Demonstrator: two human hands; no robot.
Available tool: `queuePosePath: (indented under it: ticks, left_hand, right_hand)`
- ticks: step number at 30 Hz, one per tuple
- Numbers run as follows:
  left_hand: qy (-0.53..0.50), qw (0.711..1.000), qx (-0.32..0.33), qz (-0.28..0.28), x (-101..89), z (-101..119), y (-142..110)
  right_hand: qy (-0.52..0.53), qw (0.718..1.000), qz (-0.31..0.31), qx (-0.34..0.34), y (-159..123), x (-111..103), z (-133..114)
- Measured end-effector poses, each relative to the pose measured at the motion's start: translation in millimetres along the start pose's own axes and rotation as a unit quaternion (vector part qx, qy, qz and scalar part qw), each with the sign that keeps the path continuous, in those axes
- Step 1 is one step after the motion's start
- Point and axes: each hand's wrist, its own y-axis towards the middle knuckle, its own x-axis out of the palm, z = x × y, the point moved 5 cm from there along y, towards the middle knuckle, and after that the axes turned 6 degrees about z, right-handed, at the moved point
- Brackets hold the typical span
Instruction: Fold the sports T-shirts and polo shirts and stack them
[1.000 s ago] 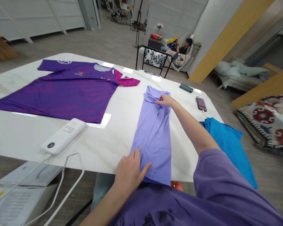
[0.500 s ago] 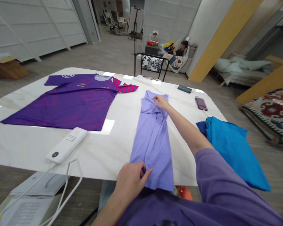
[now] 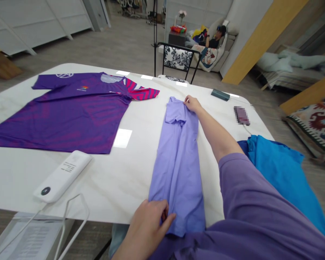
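Note:
A lilac shirt [image 3: 178,159] lies folded into a long narrow strip across the white table [image 3: 130,169], running away from me. My left hand [image 3: 148,224] pinches the near hem of the strip at the table's front edge, fingers closed on the cloth. My right hand [image 3: 193,104] reaches to the far end and grips the collar edge of the same shirt. My purple sleeve [image 3: 249,202] covers part of the near right side.
A purple and pink jersey [image 3: 62,112] lies flat at the left. A white power bank [image 3: 62,177] with cables sits near the front edge. A blue garment [image 3: 281,173] hangs off the right edge. A phone [image 3: 241,115] and a dark case [image 3: 220,95] lie far right. A chair [image 3: 176,63] stands behind.
My right hand slid from the middle of the collar area to the far right corner of the lilac shirt. My left hand kept its hold on the near hem. The view shifted slightly.

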Motion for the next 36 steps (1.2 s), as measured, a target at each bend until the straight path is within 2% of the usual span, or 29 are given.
queuePosePath:
  ticks: [2, 5, 9, 11, 14, 18, 21, 23, 24, 26, 28, 30, 32, 34, 36]
  left_hand:
    - [0.003, 1.000, -0.009, -0.009, -0.1, 1, 3]
    - [0.011, 1.000, -0.017, -0.011, -0.2, 2, 7]
    - [0.005, 1.000, -0.011, -0.016, 2.4, -2, 8]
    - [0.001, 1.000, -0.002, -0.022, 5.2, -4, 8]
    - [0.004, 1.000, 0.006, -0.015, 8.0, -6, 7]
    - [0.021, 1.000, 0.015, -0.001, 9.3, -4, 7]
    - [0.031, 0.999, 0.023, 0.007, 11.2, -3, 7]
    - [0.034, 0.999, 0.030, 0.013, 13.3, -4, 5]
    - [0.036, 0.999, 0.033, 0.018, 14.2, -4, 4]
    - [0.034, 0.998, 0.043, 0.041, 13.5, -5, 3]
    - [0.032, 0.992, 0.061, 0.106, 6.0, -7, 4]
    - [0.050, 0.974, 0.103, 0.196, -5.9, -8, 6]
    - [0.102, 0.947, 0.170, 0.251, -13.5, -8, 9]
    - [0.175, 0.922, 0.239, 0.250, -12.0, -8, 12]
    - [0.236, 0.902, 0.275, 0.235, -7.0, -9, 14]
  right_hand:
    - [0.017, 1.000, 0.005, -0.016, 3, -7, 11]
    - [0.024, 1.000, -0.002, -0.001, 4, -22, 44]
    - [0.056, 0.995, -0.087, -0.016, -5, -31, 82]
    - [0.087, 0.994, -0.072, -0.009, -8, -32, 93]
    - [0.113, 0.993, -0.007, 0.029, -6, -32, 101]
    - [0.079, 0.996, -0.007, 0.036, 4, -25, 101]
    - [0.043, 0.998, 0.041, -0.004, 2, -29, 89]
    - [0.034, 0.994, 0.087, -0.054, -10, -33, 70]
    - [0.036, 0.991, 0.087, -0.092, -21, -31, 56]
    - [0.047, 0.982, 0.025, -0.181, -48, -20, 25]
    - [0.046, 0.967, -0.070, -0.240, -79, -4, -4]
    - [0.018, 0.962, -0.139, -0.236, -103, 12, -22]
    - [-0.018, 0.965, -0.168, -0.199, -116, 22, -32]
    - [-0.041, 0.969, -0.168, -0.174, -120, 24, -39]
    - [-0.048, 0.972, -0.161, -0.162, -121, 20, -46]
